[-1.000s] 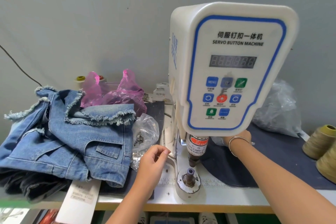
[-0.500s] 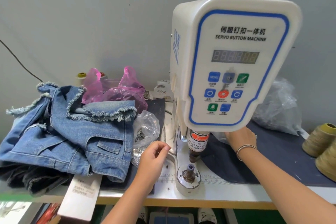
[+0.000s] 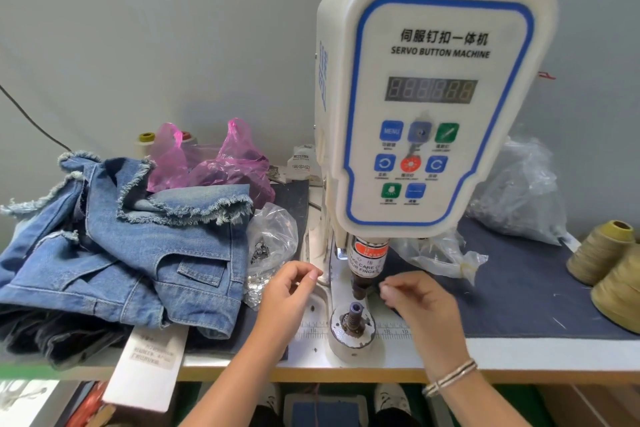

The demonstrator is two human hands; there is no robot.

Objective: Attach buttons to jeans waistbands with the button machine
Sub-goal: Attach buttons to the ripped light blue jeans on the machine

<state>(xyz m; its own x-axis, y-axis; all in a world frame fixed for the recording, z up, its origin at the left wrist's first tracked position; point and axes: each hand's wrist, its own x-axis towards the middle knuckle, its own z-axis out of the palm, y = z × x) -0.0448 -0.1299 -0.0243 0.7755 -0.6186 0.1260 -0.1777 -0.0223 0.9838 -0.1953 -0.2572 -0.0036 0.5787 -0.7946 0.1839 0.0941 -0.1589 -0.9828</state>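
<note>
Hands flank the button machine (image 3: 429, 104) post: left hand (image 3: 289, 295) just left of the lower die (image 3: 355, 321), right hand (image 3: 417, 298) just right of it. Both have fingers curled with fingertips pinched; whatever they pinch is too small to make out, so can't tell if either holds a button. Neither touches the die or the plunger (image 3: 363, 267) above it. Jeans (image 3: 114, 253) piled on the desk (image 3: 519, 355) well left of the left hand, not under the machine. Clear bag of buttons (image 3: 268, 250) between the pile and left hand. Thread cones (image 3: 602, 253) far right of the right hand. Bracelet (image 3: 450, 378) on right wrist.
</note>
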